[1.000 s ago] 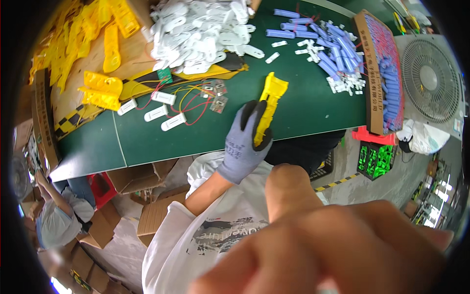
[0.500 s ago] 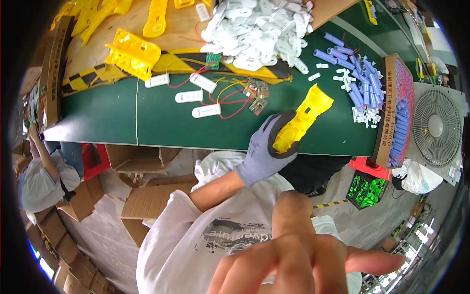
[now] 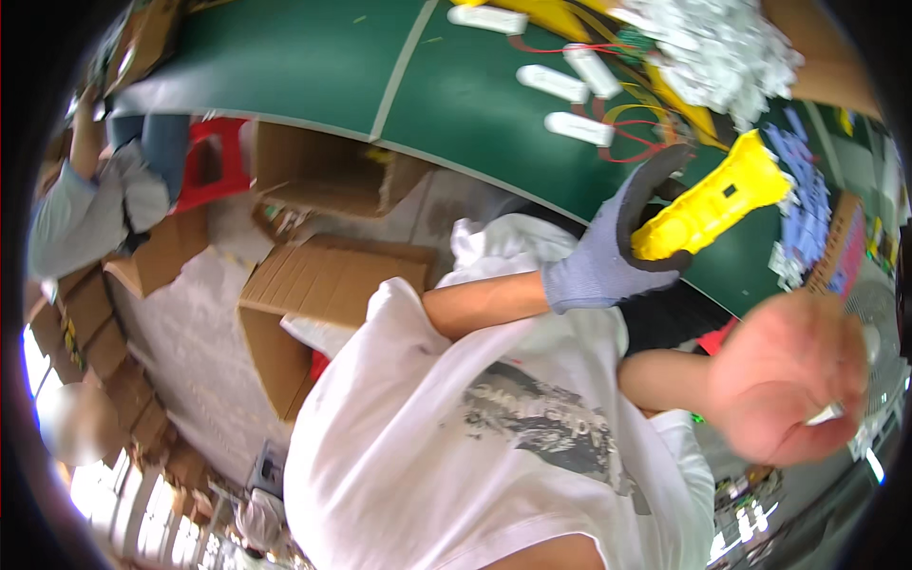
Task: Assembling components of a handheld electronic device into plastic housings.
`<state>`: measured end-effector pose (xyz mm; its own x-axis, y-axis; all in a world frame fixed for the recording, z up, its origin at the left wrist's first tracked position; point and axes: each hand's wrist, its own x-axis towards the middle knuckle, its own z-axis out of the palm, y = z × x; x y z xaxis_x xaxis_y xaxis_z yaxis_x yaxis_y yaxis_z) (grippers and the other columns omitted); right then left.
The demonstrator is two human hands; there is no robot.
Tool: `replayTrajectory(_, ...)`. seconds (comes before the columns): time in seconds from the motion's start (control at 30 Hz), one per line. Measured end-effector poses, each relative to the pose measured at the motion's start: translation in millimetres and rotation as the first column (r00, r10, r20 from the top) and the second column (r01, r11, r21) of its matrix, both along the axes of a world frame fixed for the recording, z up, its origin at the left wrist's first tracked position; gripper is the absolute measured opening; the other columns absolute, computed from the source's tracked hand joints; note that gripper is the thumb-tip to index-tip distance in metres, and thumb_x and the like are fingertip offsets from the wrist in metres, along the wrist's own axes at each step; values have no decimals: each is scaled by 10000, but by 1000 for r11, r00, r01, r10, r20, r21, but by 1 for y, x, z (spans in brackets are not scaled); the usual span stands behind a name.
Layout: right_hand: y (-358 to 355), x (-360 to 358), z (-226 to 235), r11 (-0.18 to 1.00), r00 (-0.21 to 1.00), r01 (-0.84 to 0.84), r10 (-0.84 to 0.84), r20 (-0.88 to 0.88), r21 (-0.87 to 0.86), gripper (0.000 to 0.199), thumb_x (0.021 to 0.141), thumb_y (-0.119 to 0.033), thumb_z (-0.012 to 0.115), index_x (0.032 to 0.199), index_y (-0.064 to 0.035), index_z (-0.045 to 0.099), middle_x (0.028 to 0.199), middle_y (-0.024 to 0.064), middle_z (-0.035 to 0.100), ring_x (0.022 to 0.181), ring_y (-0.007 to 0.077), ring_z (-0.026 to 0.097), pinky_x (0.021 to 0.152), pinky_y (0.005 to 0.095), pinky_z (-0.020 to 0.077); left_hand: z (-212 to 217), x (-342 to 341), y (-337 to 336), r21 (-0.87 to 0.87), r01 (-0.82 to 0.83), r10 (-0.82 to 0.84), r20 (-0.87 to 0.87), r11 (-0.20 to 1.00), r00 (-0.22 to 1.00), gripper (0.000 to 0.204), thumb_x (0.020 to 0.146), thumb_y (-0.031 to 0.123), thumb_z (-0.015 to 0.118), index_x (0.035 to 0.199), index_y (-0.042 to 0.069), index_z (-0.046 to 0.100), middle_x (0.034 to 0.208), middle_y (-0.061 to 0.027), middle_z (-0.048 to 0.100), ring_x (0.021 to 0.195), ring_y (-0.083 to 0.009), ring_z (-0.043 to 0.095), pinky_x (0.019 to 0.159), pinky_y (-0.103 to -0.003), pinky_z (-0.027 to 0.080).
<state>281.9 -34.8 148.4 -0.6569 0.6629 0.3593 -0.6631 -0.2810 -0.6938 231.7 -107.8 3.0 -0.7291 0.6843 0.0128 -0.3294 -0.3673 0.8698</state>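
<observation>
My left hand (image 3: 608, 252), in a grey glove with dark palm and fingertips, is closed around a yellow molded plastic shell (image 3: 731, 195) near the front edge of the green table (image 3: 285, 66). The shell tilts up toward the right. My bare right hand (image 3: 784, 380) is raised at the right, close to the camera and blurred. Its fingers look curled together; a small pale spot shows among them, too unclear to name. White oblong pieces (image 3: 553, 84) with red wires lie on the table beyond the left hand.
A heap of white plastic parts (image 3: 717, 57) lies at the far right, with blue cylindrical cells (image 3: 803, 190) nearer. Cardboard boxes (image 3: 332, 275) stand on the floor below the table. At the left are a red stool (image 3: 214, 161) and another person (image 3: 95, 209).
The whole view has swung, so the table appears tilted and further right. My right hand has gone from low centre, fingers partly extended, to the right side, fingers curled. The left hand still holds the shell.
</observation>
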Motion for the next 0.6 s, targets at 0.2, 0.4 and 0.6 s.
replayTrajectory(0.2,18,-33,-80,562,612,-68,-629,480,824,175,833,-96,639,986,-17,665,971,92,680,851,227,648,795,366,511,0,-35,-81,-239,119,15,497,964,868,484,897,122,603,1330,25,411,1189,-123,559,993,-205,600,875,-353,495)
replayTrajectory(0.4,10,-50,-144,198,724,-257,-610,324,946,305,734,-90,743,1030,-97,669,1061,54,625,953,273,588,879,382,469,6,-64,-100,251,-240,136,370,938,919,537,891,137,559,1376,50,345,1299,-183,498,1012,-260,585,850,-369,487)
replayTrajectory(0.6,25,-43,-136,138,683,-306,-658,318,942,215,737,-129,734,938,-90,665,1015,37,588,926,243,559,801,369,475,17,-79,-69,-108,-279,286,53,954,957,553,919,207,536,1410,91,311,1092,-141,573,751,-181,598,592,-249,479)
